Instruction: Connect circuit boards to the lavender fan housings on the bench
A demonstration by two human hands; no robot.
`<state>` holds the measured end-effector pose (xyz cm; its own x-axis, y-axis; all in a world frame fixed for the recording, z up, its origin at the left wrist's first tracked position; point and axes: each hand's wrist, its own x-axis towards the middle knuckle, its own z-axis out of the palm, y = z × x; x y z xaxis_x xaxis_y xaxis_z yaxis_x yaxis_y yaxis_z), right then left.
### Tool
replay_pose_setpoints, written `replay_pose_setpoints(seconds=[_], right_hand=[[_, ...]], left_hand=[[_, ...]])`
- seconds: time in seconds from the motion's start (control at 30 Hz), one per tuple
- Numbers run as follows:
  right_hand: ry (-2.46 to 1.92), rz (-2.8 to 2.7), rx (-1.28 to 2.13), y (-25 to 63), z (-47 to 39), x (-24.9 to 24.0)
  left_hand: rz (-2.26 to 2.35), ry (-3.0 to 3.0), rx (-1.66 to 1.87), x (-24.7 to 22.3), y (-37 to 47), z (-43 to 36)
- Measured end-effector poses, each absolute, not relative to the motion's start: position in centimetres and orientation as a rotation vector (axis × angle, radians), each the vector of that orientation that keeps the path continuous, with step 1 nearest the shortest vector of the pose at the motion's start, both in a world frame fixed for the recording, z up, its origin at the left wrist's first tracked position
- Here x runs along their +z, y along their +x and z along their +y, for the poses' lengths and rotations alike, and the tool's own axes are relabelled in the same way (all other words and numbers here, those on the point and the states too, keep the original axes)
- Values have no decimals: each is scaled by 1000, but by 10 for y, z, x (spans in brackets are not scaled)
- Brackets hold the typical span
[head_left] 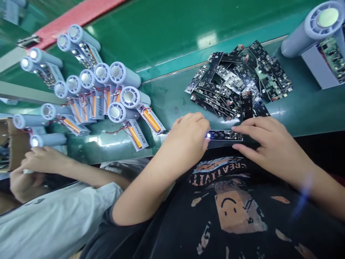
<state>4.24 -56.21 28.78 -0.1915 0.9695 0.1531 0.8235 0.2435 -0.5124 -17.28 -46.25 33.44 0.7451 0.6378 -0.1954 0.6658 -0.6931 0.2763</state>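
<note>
A narrow black circuit board [225,135] lies across the front of the bench, with a bright blue-white light glowing near its left part. My left hand [190,135] is closed over the board's left end, so that end is hidden. At the other end, my right hand [260,136] has thumb and forefinger apart. Its forefinger meets the board's upper edge, while the thumb is just below the lower edge. Right behind the board is a heap of similar circuit boards [229,86], loosely piled.
Several lavender fan units [125,73] with orange cells and red wires stand at the left. One larger-looking unit [309,34] is at the far right. A co-worker's hands [35,165] are at the lower left, beside a cardboard box [16,144]. Green panelling [172,32] rises behind.
</note>
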Motion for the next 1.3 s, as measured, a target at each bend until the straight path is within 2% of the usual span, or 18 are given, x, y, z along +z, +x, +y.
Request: replay_pose_setpoints(seconds=[0.23,0.5,0.8,1.3], right_hand=[[-1361,-2208,257,5,-535,282],[-1445,-2191,331,3,-528,283],[-1626,-2158,403,-4,-527,296],[-1609,-2164,406,4,-525,301]], left_hand=[[933,2524,147,326,-193,-468],[1070,2424,305,303,-208,-477],[1142,2411,216,309,-200,-476],[1208,2392,166,312,-198,-479]])
